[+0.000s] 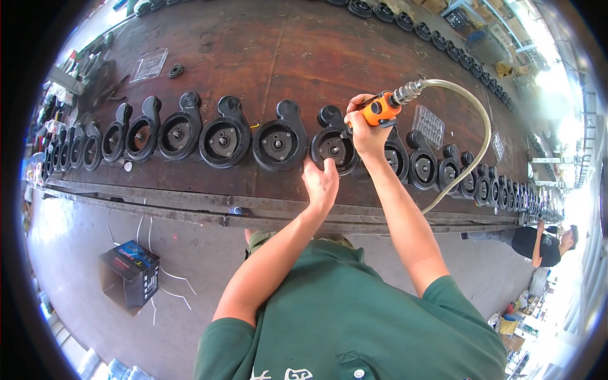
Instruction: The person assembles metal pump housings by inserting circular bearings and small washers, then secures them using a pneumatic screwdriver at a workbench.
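Observation:
A row of black round housings, each with a rounded arm on top and a metal shaft in the middle, runs along the table. My left hand (322, 182) grips the near left rim of one black housing (334, 149), thumb on its front edge and fingers partly hidden. My right hand (368, 132) is closed around an orange air screwdriver (382, 111). The tool's tip points down-left at that housing's upper right; whether it touches a screw is hidden. A clear hose (484, 120) curves from the tool's metal fitting back toward the table's near edge.
Neighbouring housings (278, 144) stand close on both sides. A clear plastic tray (429, 126) lies behind the row, and another clear sheet (149, 65) at far left. An open dark box (131, 277) sits on the floor. Another person (537, 246) is at the table's right end.

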The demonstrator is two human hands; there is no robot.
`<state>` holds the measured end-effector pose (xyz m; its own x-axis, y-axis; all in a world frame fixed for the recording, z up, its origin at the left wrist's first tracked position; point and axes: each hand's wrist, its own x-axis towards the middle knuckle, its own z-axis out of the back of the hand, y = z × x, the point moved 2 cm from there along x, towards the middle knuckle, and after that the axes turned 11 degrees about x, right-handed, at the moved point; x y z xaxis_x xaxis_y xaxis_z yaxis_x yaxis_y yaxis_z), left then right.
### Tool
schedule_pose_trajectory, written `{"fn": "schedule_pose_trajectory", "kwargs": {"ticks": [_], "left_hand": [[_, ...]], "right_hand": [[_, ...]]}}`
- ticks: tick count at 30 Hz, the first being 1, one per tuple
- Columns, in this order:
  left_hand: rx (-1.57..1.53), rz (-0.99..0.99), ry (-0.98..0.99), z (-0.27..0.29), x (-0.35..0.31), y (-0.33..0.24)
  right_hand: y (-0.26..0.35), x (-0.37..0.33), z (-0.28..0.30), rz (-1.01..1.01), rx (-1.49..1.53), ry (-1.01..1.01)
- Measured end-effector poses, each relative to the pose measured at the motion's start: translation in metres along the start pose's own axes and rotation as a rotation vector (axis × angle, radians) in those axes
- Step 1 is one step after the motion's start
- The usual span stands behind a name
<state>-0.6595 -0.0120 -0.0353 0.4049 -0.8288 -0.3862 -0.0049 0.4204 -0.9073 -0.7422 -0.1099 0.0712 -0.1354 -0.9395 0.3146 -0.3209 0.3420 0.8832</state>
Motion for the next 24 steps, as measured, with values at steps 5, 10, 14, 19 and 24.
{"fn": "schedule_pose_trajectory", "kwargs": {"ticks": [5, 10, 14, 19, 24], "left_hand": [[-0.005, 0.018, -0.013, -0.001, 0.0, 0.0], [-0.003, 0.013, -0.017, -0.002, -0.001, -0.003], [0.055, -0.07, -0.012, 0.001, -0.002, -0.002], [0.044, -0.025, 0.028, 0.002, 0.0, -0.001], [0.043, -0.042, 0.033, 0.002, 0.003, 0.001]], "right_hand": [[-0.001, 0.003, 0.003, 0.009, 0.009, -0.009], [-0.002, 0.005, 0.003, 0.04, -0.014, -0.023], [0.011, -0.012, -0.006, 0.025, 0.048, -0.007], [0.004, -0.025, -0.024, -0.047, 0.138, 0.029], [-0.001, -0.027, -0.024, -0.09, 0.169, 0.018]]}}
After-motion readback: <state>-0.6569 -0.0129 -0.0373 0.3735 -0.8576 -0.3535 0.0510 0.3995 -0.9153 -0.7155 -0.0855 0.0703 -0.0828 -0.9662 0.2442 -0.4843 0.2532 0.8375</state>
